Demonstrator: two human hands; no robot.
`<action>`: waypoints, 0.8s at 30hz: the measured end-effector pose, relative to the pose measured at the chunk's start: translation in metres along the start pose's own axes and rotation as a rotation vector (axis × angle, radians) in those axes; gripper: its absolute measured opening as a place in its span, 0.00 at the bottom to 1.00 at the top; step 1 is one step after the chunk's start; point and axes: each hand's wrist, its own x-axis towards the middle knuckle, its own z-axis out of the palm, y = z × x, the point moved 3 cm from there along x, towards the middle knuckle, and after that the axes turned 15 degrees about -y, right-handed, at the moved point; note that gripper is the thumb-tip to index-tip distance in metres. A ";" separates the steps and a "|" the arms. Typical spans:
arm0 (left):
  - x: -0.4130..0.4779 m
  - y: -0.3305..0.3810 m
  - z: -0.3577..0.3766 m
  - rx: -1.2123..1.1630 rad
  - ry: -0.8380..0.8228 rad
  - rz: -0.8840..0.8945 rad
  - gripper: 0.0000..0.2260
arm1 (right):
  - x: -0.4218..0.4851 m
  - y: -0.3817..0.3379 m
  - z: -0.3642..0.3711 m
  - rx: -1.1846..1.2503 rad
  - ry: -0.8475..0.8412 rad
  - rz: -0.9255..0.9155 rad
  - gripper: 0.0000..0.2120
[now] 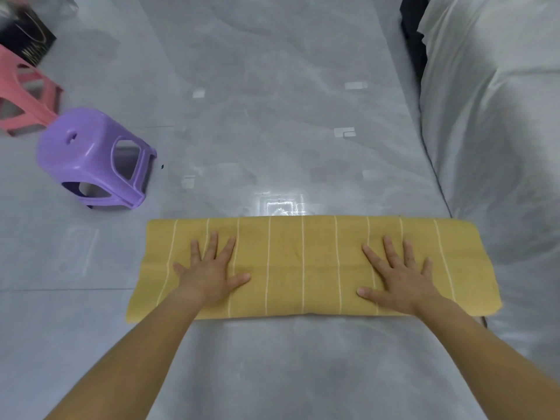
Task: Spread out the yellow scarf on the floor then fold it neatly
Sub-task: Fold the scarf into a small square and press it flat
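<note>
The yellow scarf (303, 268) with thin white stripes lies on the grey floor as a long folded band, running left to right. My left hand (210, 268) presses flat on its left part with fingers spread. My right hand (397, 274) lies flat on its right part, fingers spread too. The scarf's right end reaches the edge of the white cover.
A purple plastic stool (94, 159) stands on the floor at the left, with a pink stool (24, 95) behind it. A dark box (27, 34) sits in the far left corner. Furniture draped in white cloth (497, 116) fills the right side.
</note>
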 end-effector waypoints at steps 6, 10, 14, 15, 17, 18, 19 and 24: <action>0.017 0.021 0.010 0.106 0.215 0.114 0.37 | 0.019 -0.012 -0.002 0.066 0.145 0.015 0.40; 0.026 0.017 0.022 0.106 0.223 0.059 0.34 | 0.027 -0.016 -0.006 0.027 0.182 0.002 0.38; 0.023 0.023 0.015 0.043 0.247 0.034 0.30 | 0.030 -0.006 -0.025 0.139 0.282 0.040 0.32; 0.024 0.024 0.008 0.030 0.270 0.030 0.29 | 0.032 -0.001 -0.031 0.186 0.315 0.074 0.31; 0.033 0.023 -0.011 0.001 0.317 0.013 0.28 | 0.036 0.010 -0.041 0.205 0.353 0.141 0.31; 0.039 0.020 -0.020 -0.016 0.321 -0.001 0.27 | 0.039 0.013 -0.046 0.183 0.359 0.168 0.32; 0.046 0.017 -0.027 -0.029 0.305 -0.018 0.27 | 0.041 0.016 -0.050 0.156 0.362 0.191 0.32; 0.058 0.011 -0.036 -0.050 0.272 -0.027 0.24 | 0.051 0.012 -0.062 0.148 0.375 0.179 0.18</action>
